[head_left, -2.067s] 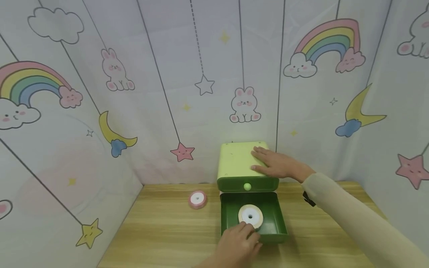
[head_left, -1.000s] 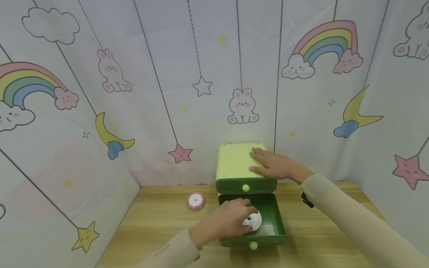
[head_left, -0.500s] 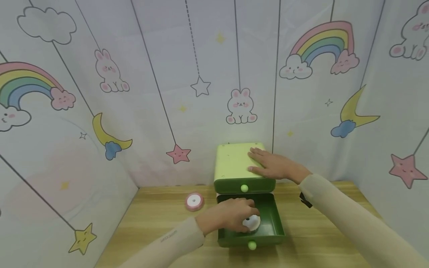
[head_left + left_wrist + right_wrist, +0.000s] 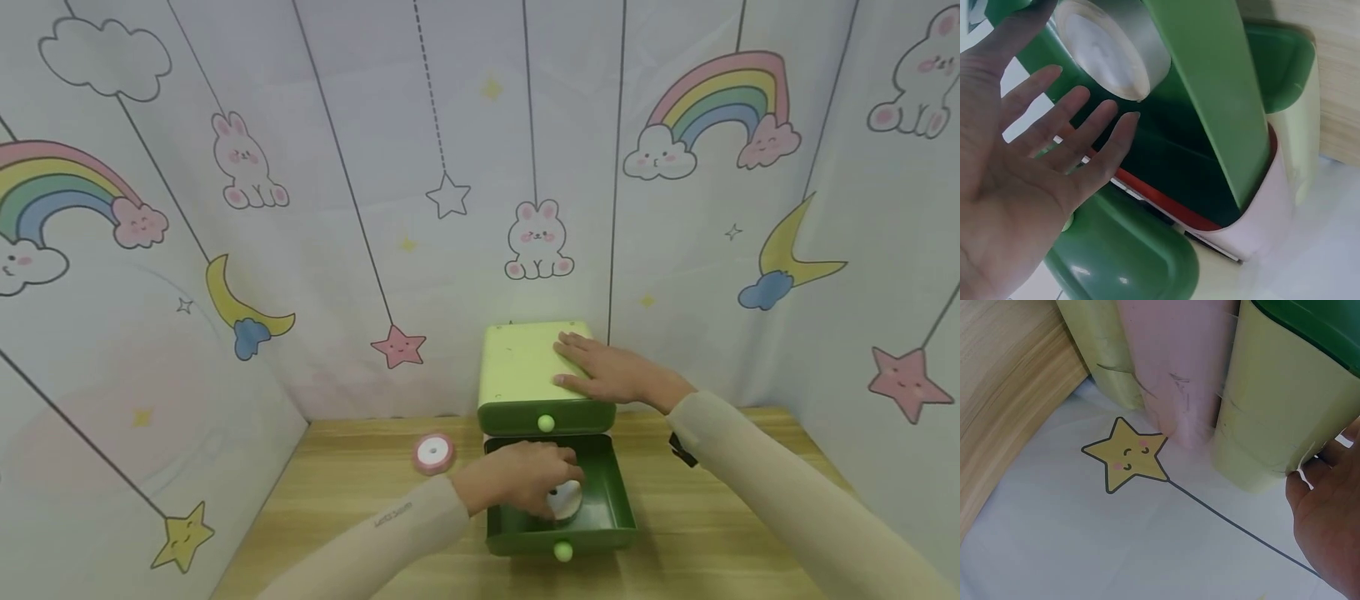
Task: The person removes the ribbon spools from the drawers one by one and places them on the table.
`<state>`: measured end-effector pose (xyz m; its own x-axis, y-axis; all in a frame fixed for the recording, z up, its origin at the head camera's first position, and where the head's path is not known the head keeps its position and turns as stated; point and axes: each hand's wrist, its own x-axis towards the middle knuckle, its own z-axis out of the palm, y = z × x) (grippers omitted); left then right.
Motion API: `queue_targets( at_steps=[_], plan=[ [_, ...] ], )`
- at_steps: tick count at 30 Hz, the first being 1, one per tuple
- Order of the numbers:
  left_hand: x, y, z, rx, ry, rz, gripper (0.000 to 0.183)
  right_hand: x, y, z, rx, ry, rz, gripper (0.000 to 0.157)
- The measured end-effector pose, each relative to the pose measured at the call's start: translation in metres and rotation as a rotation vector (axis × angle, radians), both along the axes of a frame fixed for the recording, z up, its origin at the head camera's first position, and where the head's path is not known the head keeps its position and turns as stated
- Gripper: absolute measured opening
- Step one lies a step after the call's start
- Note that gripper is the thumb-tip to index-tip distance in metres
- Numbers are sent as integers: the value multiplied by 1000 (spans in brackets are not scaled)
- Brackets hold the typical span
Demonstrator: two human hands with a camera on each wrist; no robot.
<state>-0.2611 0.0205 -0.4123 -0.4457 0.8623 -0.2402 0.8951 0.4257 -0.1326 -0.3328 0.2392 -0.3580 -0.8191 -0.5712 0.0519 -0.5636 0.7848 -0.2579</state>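
Note:
My left hand reaches into the pulled-out green drawer, spread over a ribbon roll. In the left wrist view the white-sided roll has a pale ribbon edge. Its fingers are parted and only slightly bent; the fingertips come near the roll's rim, with a small gap showing. My right hand rests flat on the light green top of the drawer cabinet. Only part of that hand shows in the right wrist view, beside the cabinet's wall.
A pink ribbon roll lies on the wooden table, left of the cabinet. Above the pulled-out drawer sits a closed one with a round knob. A printed cloth backdrop stands close behind.
From the drawer's front, my left hand has moved up and over the ribbon roll inside. The right hand stays on the cabinet top. The head view has shifted slightly.

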Motion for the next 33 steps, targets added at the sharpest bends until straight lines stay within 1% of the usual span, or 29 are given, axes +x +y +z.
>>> queue_targets(
  at_steps=[6, 10, 17, 25, 29, 33],
  plan=[
    [-9, 1, -6, 17, -34, 10, 66, -1, 0, -1, -4, 3, 1, 82],
    [-11, 0, -10, 21, -52, 24, 67, -1, 0, -2, -2, 2, -1, 82],
    [-9, 0, -10, 23, -67, 47, 67, -2, 1, -1, 0, 0, -2, 83],
    [-5, 1, -8, 19, -66, 38, 64, -2, 0, -1, 4, 5, -1, 82],
    [-6, 1, -9, 27, -72, 30, 63, -2, 0, 0, -1, 4, 1, 82],
    [-6, 0, -11, 30, -81, 36, 63, -2, 0, 0, 6, 2, -2, 83]
  ],
)
